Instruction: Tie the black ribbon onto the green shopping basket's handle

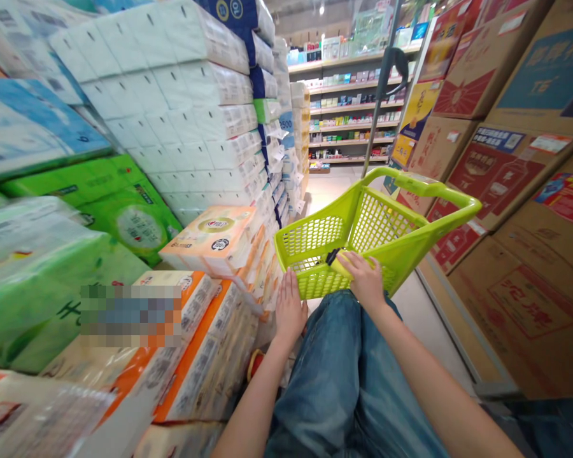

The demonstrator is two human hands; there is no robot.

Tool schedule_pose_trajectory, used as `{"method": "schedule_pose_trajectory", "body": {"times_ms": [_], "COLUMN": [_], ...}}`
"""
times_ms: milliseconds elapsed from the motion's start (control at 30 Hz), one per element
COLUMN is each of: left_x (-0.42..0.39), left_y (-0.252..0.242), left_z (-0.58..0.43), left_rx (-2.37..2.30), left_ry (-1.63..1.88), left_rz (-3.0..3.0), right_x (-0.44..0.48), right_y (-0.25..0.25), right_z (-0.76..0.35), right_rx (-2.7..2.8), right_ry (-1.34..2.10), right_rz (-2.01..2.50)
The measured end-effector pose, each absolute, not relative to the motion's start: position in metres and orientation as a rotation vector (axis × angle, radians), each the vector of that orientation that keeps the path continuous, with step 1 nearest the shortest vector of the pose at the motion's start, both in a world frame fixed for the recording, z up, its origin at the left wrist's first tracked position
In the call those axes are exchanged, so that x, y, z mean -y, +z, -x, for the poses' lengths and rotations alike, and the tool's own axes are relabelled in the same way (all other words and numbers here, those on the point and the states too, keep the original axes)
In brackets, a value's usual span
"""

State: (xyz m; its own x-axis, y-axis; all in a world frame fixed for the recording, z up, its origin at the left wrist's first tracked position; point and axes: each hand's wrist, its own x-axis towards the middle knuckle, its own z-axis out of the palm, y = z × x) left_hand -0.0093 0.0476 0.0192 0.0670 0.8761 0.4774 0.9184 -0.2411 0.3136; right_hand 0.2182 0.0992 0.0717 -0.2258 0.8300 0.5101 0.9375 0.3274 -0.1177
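A lime-green shopping basket [310,245] with perforated walls and a long raised handle stands on the floor in front of my knees. My right hand [367,280] is closed on a small yellow object with a black end [338,262], at the basket's near rim. I cannot make out what kind of object it is. Close to the basket's near left corner is my left hand [290,308], its fingers stretched out and nothing visible in it. Whether its fingertips touch the basket is unclear.
Packs of tissue paper [167,121] are piled high on the left, with orange-and-white packs [210,238] lower down. Cardboard cartons [516,184] line the right side. A metal pole [375,127] rises behind the basket, and stocked shelves [353,95] stand at the aisle's far end.
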Motion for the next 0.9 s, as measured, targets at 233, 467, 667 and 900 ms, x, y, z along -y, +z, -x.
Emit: {"method": "schedule_pose_trajectory", "body": {"times_ms": [233, 467, 667, 900], "left_x": [-0.048, -0.05, -0.049, -0.048], "left_y": [0.018, 0.011, 0.012, 0.018], "left_z": [0.005, 0.006, 0.008, 0.005], "left_rx": [1.904, 1.924, 1.886, 1.896], "left_ry": [-0.918, -0.876, -0.896, -0.888], "left_rz": [2.21, 2.194, 2.2, 2.202], "right_x": [-0.104, -0.076, -0.079, -0.102], "right_y": [0.073, 0.057, 0.06, 0.075], "right_z": [-0.231, -0.117, -0.138, -0.246], "right_rx": [1.833, 2.077, 2.267, 1.996], "right_ry": [-0.339, -0.123, -0.156, -0.33], "right_rz": [1.751, 1.521, 1.353, 1.67]}}
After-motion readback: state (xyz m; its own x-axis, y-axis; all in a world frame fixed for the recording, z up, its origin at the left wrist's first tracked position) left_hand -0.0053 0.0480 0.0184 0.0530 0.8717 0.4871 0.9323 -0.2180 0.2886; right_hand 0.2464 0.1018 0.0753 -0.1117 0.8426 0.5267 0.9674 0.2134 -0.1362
